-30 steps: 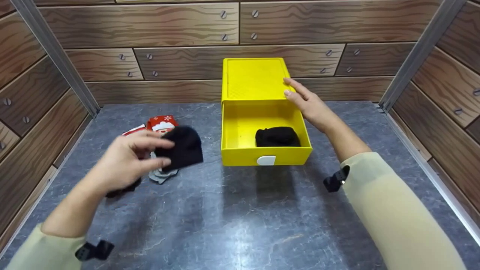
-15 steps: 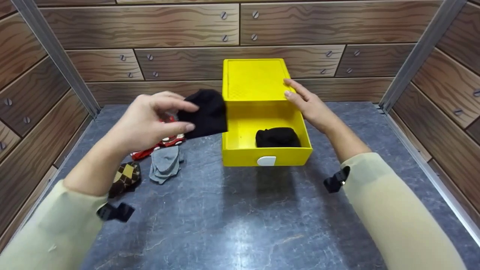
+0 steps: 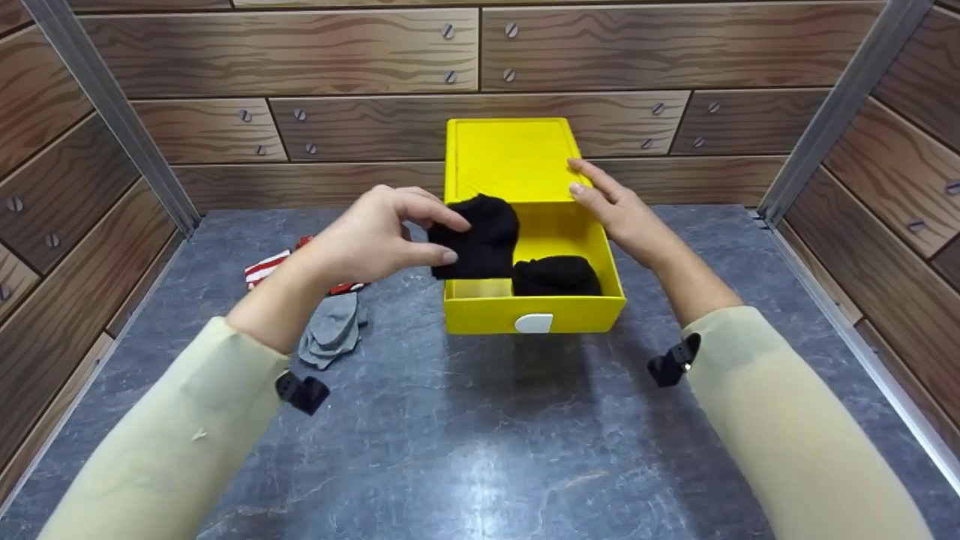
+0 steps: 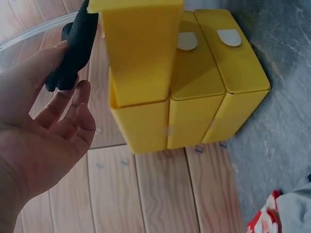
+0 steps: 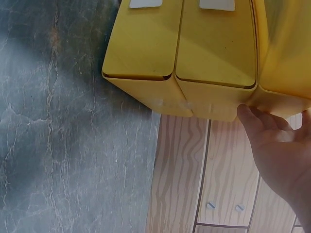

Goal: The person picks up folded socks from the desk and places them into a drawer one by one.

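My left hand (image 3: 367, 232) pinches a folded pair of black socks (image 3: 480, 240) between thumb and fingertips, above the left side of a pulled-out yellow drawer (image 3: 480, 316). In the left wrist view the socks (image 4: 80, 48) appear edge-on beside the drawer. Another black bundle (image 3: 559, 276), like folded socks, lies in the drawer's front right part. My right hand (image 3: 626, 217) rests against the upper right edge of the yellow drawer cabinet (image 3: 510, 154). From the right wrist view, its fingers (image 5: 250, 119) lie along the cabinet's side wall.
Two closed drawers with white handles sit below the open one, as the left wrist view shows: a middle drawer (image 4: 197, 73) and a bottom drawer (image 4: 238, 63). Grey folded socks (image 3: 330, 330) and red-and-white striped socks (image 3: 266, 266) lie left, partly behind my forearm. Wood-patterned walls (image 3: 375, 52) enclose the table.
My left hand has carried the black socks from the sock pile on the left, rightward to above the open drawer. The right hand and the cabinet have stayed in place.
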`<state>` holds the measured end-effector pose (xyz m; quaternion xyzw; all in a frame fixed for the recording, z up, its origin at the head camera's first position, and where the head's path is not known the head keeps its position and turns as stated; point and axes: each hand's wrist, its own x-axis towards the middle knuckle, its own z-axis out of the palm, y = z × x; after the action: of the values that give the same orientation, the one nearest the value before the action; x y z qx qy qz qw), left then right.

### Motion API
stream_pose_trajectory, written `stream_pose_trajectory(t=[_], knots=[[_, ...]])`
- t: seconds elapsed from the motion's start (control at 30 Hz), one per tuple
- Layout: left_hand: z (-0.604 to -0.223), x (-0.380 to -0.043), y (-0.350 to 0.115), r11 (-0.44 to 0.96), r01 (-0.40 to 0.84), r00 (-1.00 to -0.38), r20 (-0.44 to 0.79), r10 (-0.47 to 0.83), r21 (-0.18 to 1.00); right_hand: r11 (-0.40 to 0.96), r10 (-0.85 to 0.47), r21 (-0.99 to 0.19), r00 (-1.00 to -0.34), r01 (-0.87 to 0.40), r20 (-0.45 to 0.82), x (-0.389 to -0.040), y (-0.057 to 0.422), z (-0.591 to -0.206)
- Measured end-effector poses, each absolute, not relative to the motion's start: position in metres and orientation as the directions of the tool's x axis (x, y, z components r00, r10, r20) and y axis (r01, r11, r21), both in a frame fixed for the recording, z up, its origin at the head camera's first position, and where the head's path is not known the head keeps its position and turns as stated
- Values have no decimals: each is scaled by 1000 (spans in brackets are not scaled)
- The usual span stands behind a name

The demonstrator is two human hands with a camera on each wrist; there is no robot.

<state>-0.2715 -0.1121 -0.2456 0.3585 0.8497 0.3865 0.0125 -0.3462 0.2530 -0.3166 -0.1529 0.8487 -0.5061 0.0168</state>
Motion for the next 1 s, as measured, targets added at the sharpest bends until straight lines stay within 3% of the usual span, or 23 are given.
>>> stream_pose_trajectory(t=[0.4, 1.0], knots=[[-258, -280, -95, 498, 524, -765, 126, 631, 690, 443, -265, -865, -956, -235, 124, -345, 253, -316], [-259, -279, -87, 563, 602, -716, 71, 695, 566, 421, -284, -869, -947, -261, 147, -346, 253, -316]])
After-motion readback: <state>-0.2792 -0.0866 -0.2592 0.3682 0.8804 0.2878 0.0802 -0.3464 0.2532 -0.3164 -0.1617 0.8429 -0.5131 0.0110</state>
